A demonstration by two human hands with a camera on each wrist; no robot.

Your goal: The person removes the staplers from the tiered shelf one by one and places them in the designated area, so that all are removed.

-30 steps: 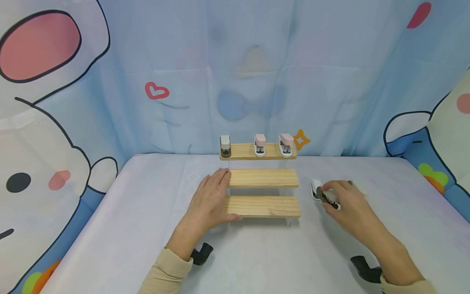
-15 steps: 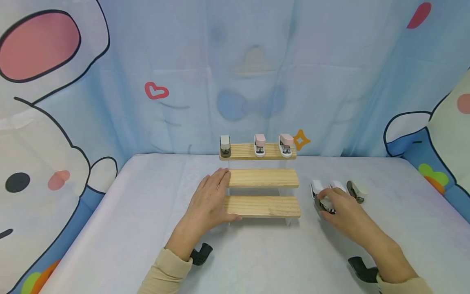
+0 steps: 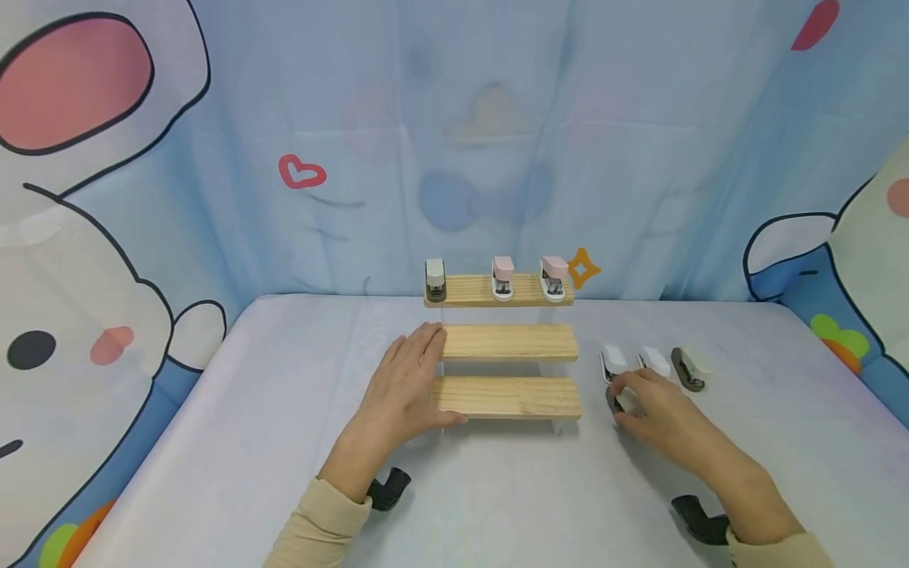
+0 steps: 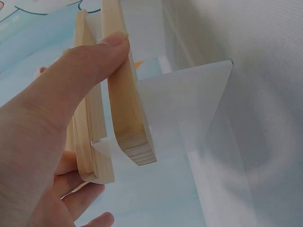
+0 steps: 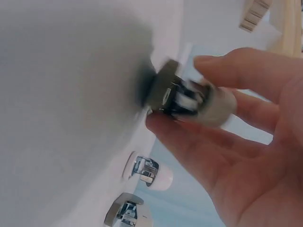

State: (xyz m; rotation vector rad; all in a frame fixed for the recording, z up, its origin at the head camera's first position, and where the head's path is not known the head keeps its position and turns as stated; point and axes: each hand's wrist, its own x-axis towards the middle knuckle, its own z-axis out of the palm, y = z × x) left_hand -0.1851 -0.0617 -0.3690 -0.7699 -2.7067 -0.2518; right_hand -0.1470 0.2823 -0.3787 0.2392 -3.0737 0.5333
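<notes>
My left hand [image 3: 401, 386] holds the left end of a three-step wooden display shelf [image 3: 514, 344]. In the left wrist view its thumb lies along the lowest board [image 4: 125, 94], and other fingers reach the end of the board behind. To the right of the shelf my right hand [image 3: 663, 414] holds a small stapler [image 5: 165, 90] with a dark grey base and cream top, low at the table. Its fingers curl about the stapler, one fingertip at the base; the stapler is blurred. Just behind are two white staplers [image 3: 614, 361] [image 3: 654, 361] and another grey-and-cream stapler [image 3: 689, 369].
On the shelf's top board stand a grey-and-cream stapler [image 3: 435, 281] and two pink-and-white staplers [image 3: 503, 278] [image 3: 553, 278]. A white cloth covers the table [image 3: 511, 497]. A printed blue curtain [image 3: 469, 142] hangs behind it.
My right hand has moved slightly left and down with the grey-and-cream stapler, bringing it in front of the white ones and uncovering the staplers behind. My left hand stays on the shelf.
</notes>
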